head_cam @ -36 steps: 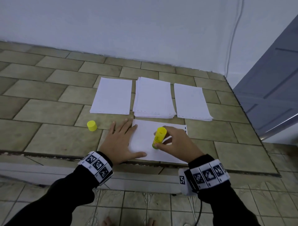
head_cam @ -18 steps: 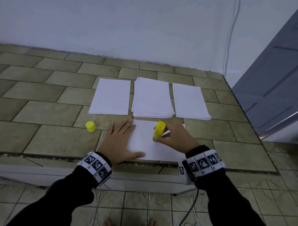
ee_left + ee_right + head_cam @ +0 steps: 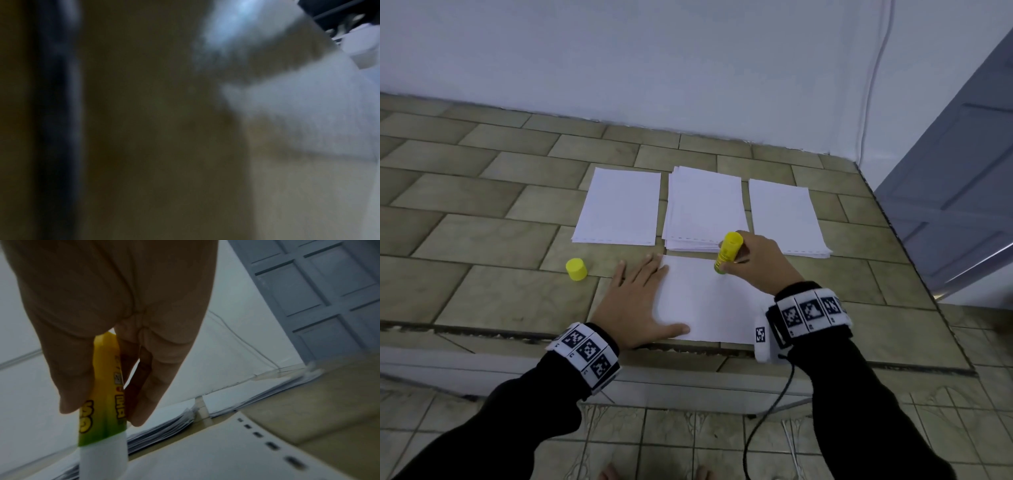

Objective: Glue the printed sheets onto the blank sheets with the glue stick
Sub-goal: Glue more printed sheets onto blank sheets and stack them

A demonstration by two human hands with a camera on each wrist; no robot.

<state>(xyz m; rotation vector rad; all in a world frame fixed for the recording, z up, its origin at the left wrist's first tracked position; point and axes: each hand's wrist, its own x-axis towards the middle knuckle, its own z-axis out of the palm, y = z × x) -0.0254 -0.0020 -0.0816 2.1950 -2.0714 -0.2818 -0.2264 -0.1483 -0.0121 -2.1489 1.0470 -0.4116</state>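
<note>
Right hand (image 3: 758,263), centre-right of the head view, wraps thumb and fingers (image 3: 152,386) round the glue stick (image 3: 727,253). The stick stands nearly upright, yellow end up, tilted slightly right, white tip down on the far edge of the near sheet (image 3: 709,301) on the tiled counter (image 3: 493,301). Left hand (image 3: 635,301) lies flat, fingers spread, pressing the sheet's left edge. Yellow cap (image 3: 576,269) sits just left of it. Three paper stacks (image 3: 705,209) lie above.
</note>
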